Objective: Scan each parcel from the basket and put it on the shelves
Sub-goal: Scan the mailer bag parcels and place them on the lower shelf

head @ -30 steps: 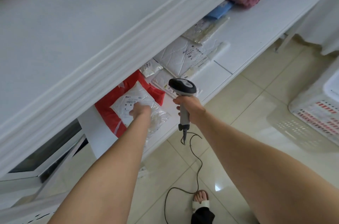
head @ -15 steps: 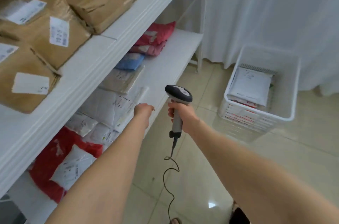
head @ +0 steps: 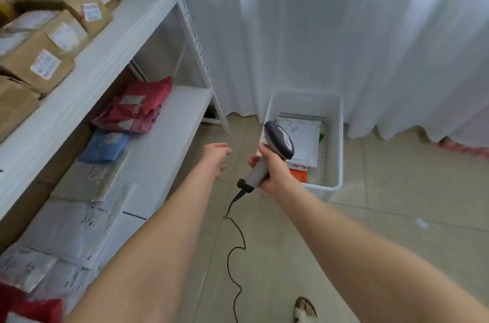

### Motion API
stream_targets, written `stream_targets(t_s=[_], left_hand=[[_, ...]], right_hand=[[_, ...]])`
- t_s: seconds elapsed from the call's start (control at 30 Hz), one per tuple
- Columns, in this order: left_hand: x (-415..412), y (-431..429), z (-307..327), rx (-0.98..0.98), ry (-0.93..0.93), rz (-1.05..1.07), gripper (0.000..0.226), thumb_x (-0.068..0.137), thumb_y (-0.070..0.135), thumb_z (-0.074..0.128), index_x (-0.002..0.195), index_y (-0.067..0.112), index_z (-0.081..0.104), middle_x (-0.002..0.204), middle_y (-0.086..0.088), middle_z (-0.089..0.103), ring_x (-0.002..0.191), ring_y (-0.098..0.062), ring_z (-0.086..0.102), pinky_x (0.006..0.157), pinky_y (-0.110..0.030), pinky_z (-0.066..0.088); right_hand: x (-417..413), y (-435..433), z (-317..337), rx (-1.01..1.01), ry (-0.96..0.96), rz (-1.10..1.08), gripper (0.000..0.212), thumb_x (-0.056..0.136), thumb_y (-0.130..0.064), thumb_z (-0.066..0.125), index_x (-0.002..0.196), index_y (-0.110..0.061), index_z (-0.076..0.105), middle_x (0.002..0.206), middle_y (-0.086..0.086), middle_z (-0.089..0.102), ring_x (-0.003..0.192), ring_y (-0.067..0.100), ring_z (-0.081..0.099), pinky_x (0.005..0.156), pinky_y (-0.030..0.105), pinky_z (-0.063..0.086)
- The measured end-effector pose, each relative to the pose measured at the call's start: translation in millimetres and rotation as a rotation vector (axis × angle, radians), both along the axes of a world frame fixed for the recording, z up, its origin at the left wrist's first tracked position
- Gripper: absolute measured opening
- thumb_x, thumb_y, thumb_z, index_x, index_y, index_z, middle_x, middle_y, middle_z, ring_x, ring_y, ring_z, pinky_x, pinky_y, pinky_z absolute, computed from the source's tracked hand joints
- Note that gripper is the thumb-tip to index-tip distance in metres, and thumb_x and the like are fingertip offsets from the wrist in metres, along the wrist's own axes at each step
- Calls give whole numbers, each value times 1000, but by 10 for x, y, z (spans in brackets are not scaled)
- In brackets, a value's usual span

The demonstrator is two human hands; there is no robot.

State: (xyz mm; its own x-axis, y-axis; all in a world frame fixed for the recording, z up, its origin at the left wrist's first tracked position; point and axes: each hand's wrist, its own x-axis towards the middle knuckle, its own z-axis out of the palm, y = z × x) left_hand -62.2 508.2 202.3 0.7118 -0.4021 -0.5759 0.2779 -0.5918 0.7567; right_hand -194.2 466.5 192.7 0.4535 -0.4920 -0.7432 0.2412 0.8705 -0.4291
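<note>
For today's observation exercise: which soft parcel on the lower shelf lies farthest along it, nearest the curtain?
The dark red parcel, past the blue parcel and the clear and white ones.

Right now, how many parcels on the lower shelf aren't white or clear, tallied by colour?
Dark red parcels: 2, stacked at the far end of the lower shelf
Blue parcel: 1
Bright red parcel: 1, at the near edge, partly cut off
Total: 4

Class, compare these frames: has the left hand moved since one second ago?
Yes. The left hand has left the lower shelf, where it pressed a white parcel, and now hangs empty over the floor, towards the basket.
</note>
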Motion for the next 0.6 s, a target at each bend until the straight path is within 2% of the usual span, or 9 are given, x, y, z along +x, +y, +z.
stream_targets(t_s=[0.1,0.2,0.43,0.47,0.53,0.6], left_hand=[[-94,-366,-115,-2,-2,-31,21,92,1,53,101,17,62,104,-3,59,101,-18,55,78,-32,51],[-127,-722,-278,-15,-6,-46,24,92,-1,49,105,12,64,86,0,61,76,-11,58,64,-26,51],[-34,-1752,-864,81,69,-175,25,92,-1,47,109,8,63,82,-2,61,64,-12,54,57,-24,48],[-7,-1924,-986,102,86,-208,26,92,-1,46,110,8,62,82,-2,60,64,-12,53,58,-25,48],[29,-2253,-1266,141,105,-257,27,93,-1,45,113,8,61,80,-1,59,65,-11,52,60,-25,47],[32,-2518,-1578,193,111,-304,28,94,1,45,118,8,59,79,-2,57,66,-11,51,59,-25,45]], right_hand=[[-122,-305,-124,24,-3,-88,10,87,-10,69,83,-16,62,69,4,61,66,16,60,77,32,54],[-236,-626,-287,57,39,-205,13,88,-2,65,82,-12,59,66,6,57,61,16,56,78,32,52],[-469,-1627,-865,100,272,-330,10,88,-10,68,83,-12,60,69,5,58,62,16,55,90,39,52],[-468,-1804,-968,100,317,-335,11,88,-11,68,83,-12,59,68,4,58,62,16,56,87,38,53],[-457,-2135,-1225,90,393,-362,12,88,-11,68,82,-12,58,64,4,57,56,15,54,69,31,55],[-445,-2400,-1519,74,456,-377,14,88,-10,68,80,-11,57,61,4,56,52,13,53,55,25,50]])
